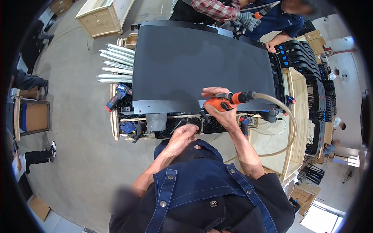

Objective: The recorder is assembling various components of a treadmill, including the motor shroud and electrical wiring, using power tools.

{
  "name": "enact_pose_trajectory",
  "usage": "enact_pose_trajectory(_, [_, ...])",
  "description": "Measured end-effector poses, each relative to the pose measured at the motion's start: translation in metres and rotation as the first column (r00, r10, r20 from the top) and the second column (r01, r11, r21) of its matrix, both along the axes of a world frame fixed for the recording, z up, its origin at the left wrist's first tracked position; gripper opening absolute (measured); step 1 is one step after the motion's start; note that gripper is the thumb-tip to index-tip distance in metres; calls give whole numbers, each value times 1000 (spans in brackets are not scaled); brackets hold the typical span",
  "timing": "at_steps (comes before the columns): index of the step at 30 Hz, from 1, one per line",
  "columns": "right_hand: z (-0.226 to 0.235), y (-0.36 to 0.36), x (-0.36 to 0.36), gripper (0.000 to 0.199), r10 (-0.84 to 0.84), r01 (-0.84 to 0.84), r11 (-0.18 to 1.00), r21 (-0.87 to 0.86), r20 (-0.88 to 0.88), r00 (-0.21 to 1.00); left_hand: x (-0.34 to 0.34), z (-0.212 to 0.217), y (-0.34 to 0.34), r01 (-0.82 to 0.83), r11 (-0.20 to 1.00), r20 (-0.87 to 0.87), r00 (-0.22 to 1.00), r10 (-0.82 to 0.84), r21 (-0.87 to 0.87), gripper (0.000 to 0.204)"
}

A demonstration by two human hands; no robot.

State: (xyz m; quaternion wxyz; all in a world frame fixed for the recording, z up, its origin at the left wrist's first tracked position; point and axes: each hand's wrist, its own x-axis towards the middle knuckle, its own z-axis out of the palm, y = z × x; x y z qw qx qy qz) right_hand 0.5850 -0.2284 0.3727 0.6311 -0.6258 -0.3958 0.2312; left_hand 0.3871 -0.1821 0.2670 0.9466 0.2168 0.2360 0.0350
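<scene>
Seemingly mid driver work along the near edge of a big dark panel (194, 62). Right grip (224, 117) wrapped round an orange power driver (218, 103) there, left grip (182, 136) pinched, can't tell on what. Probably calling for steady aim next. Smooth matte face, metal trim (175, 106), bendy pale hose (294, 125).

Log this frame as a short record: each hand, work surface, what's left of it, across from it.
right hand: gripping an orange power tool with a pale hose, over the panel's near edge
left hand: fingers curled together, below the near edge; cannot tell if holding anything
work surface: large dark panel, lying flat
left of panel: silver tubes; cordless drill
across: co-worker's gloved hand beside another orange tool
</scene>
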Motion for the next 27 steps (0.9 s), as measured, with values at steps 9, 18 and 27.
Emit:
enact_pose_trajectory(9, [-11, -8, 9, 39, 140, -140, 990, -23, 8, 990, 3, 2, -3, -128, 989, 13, 992, 129, -75, 22])
enact_pose_trajectory(18, [31, -38, 14, 40, 108, -48, 972, 228, -255, 961, -5, 14, -19, -230, 969, -71, 969, 237, 87, 31])
enact_pose_trajectory(27, [27, -76, 9, 50, 157, 84, 936, 343, -616, 772, -1, 6, -43, -349, 919, 27, 933, 360, -182, 25])
